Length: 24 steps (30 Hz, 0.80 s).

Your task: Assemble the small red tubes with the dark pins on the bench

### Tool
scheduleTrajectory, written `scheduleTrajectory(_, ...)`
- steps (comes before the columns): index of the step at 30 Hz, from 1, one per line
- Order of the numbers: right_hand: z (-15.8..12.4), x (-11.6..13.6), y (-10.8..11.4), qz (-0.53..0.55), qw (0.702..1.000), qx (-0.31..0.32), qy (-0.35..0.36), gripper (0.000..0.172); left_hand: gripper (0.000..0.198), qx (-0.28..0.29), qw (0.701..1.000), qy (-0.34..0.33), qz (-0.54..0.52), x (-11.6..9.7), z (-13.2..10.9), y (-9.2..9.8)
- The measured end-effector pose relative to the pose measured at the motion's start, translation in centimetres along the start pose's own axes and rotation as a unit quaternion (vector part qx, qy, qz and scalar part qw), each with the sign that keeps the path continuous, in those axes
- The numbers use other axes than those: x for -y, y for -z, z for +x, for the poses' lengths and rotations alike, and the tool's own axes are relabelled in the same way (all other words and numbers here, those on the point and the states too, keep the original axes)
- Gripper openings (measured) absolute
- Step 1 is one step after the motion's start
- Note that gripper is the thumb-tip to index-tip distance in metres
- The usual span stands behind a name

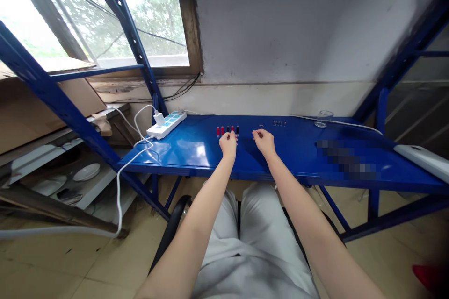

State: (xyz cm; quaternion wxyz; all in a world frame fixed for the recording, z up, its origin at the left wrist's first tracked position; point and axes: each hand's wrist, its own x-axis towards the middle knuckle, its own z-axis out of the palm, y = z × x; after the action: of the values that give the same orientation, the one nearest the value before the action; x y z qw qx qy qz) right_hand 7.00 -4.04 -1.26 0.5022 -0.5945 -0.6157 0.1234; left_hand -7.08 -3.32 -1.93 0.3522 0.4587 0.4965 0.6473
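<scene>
On the blue table [196,166], my left hand [228,144] is closed, fingertips together, at a short row of small upright-looking cylinders. Two red cylinders [220,131] stand out at the row's left end; a black cylinder [237,129] is at its right end, with another red one [232,128] and a black one beside it. My fingers partly cover the row, so I cannot tell what they grip. To the right, my right hand [264,141] is also closed in a pinch; anything in it is too small to make out. Several tiny metallic pieces [279,124] lie beyond it.
A white power strip [167,124] with a plugged-in cord lies at the table's left end. At the back right is a clear glass [323,119]; a blurred dark object [345,159] lies nearer. A white device [423,161] sits at the right edge. Blue frame posts flank the table.
</scene>
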Motion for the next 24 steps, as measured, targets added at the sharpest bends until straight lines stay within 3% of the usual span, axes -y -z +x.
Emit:
scheduleTrajectory(6, -0.24, 0.14, -0.64, -0.046, 0.998, 0.025, 0.036, 0.029, 0.026, -0.001, 1.0, 0.006, -0.004, 0.15, 0.04, 0.0)
scheduleTrajectory(24, -0.17, -0.18, -0.91, -0.039, 0.997, 0.042, 0.057, 0.028, 0.025, -0.009, 1.0, 0.008, -0.019, -0.17, -0.06, -0.02)
